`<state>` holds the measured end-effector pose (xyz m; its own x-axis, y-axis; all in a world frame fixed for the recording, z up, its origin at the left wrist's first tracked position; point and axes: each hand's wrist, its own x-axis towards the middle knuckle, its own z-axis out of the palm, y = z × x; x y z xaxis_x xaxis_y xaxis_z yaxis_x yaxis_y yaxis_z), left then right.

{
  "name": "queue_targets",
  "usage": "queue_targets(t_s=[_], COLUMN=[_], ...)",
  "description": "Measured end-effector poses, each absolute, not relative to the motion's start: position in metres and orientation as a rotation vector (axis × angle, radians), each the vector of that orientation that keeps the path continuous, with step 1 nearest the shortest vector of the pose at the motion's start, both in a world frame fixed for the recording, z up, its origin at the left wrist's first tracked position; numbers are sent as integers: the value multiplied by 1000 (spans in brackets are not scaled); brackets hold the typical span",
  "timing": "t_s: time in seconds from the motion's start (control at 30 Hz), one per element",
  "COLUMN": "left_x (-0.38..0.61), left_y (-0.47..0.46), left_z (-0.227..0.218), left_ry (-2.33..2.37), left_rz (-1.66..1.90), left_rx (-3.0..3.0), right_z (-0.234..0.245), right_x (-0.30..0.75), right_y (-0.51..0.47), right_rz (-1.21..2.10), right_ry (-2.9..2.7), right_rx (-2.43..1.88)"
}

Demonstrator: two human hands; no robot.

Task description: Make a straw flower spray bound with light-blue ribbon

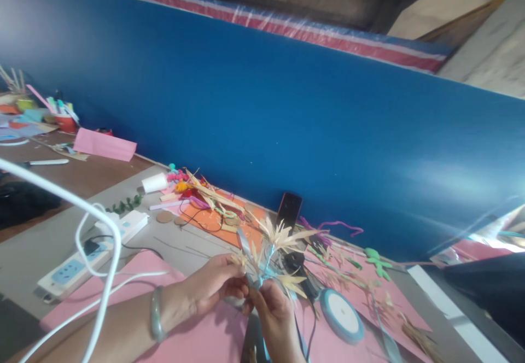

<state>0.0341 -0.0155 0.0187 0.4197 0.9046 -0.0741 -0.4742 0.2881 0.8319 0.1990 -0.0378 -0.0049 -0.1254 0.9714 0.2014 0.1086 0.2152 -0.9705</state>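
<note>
In the head view, my right hand point(275, 307) pinches the lower stem of a handmade flower spray point(280, 238) with pale, pointed dried leaves. Light blue wrapping point(268, 256) covers part of its stem. On the left side of the stem, my left hand point(215, 282) is closed, fingertips together on a small pale dried leaf piece point(237, 260). Just where its fingers meet the stem is partly hidden. To the right of my hands lies a spool of light blue ribbon point(342, 315).
A white power strip point(96, 258) and a looping white cable point(109, 237) are at left. Behind my hands, a phone point(289, 210) leans on the blue partition point(254, 111). Craft scraps lie on orange paper point(205, 218); pink paper point(197, 335) covers the table front. A green figure point(376, 263) lies right.
</note>
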Motion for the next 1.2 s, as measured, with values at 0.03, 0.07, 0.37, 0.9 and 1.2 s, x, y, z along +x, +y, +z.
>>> queue_targets(t_s=[0.03, 0.07, 0.37, 0.9, 1.2], left_x=[33, 32, 25, 20, 26], left_y=[-16, -17, -19, -14, -8], left_z=[20, 22, 26, 37, 25], left_ry=[622, 624, 496, 601, 759], left_rz=[1005, 1009, 1050, 1041, 1035], left_rx=[812, 800, 876, 802, 680], right_z=[-5, -5, 2, 3, -2], right_x=[199, 199, 202, 203, 206], right_y=[-38, -38, -40, -40, -32], right_rz=[1073, 1074, 1016, 1107, 1061], right_ry=[-1469, -1463, -1502, -1576, -1485], right_rx=[-1080, -1079, -1123, -1180, -1125])
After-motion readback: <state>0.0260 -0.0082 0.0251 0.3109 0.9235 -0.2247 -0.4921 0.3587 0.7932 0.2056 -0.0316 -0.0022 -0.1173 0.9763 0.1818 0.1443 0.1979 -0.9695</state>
